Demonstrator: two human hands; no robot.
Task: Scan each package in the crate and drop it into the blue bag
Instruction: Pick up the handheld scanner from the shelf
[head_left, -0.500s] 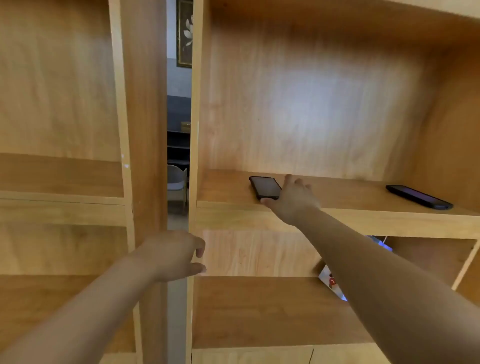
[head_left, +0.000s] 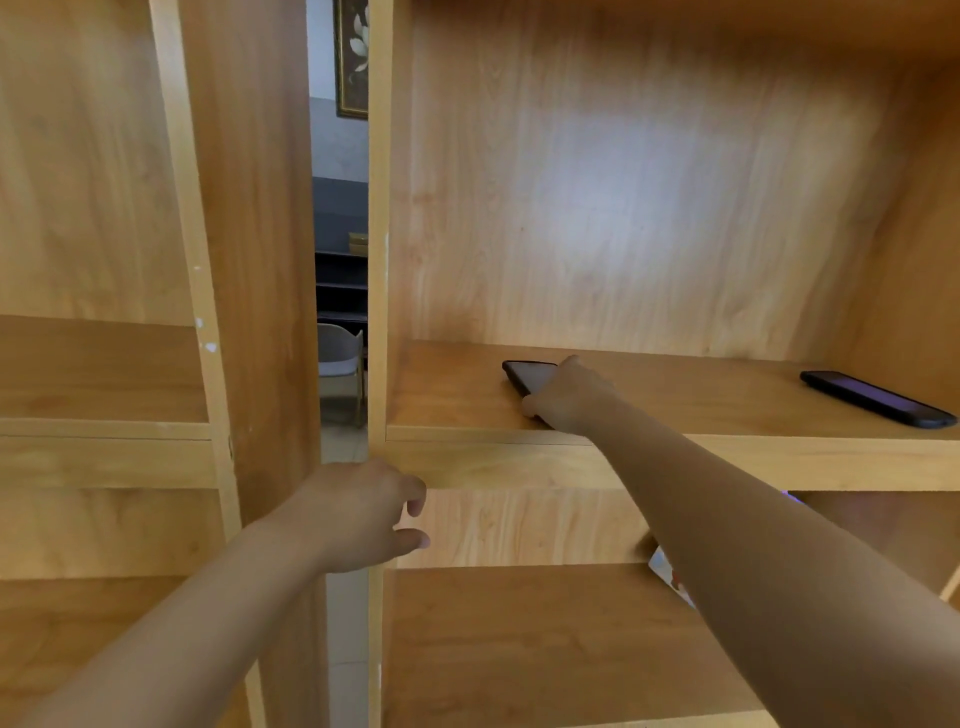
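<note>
Flat black phone (head_left: 530, 375) gripped by right hand (head_left: 569, 397); grained wooden shelf (head_left: 452, 395)

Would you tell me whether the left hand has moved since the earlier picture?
Yes, the left hand has edged rightward, further across the shelf upright.

One black phone (head_left: 525, 375) flat, screen up, on the wooden shelf (head_left: 452, 397)
</note>
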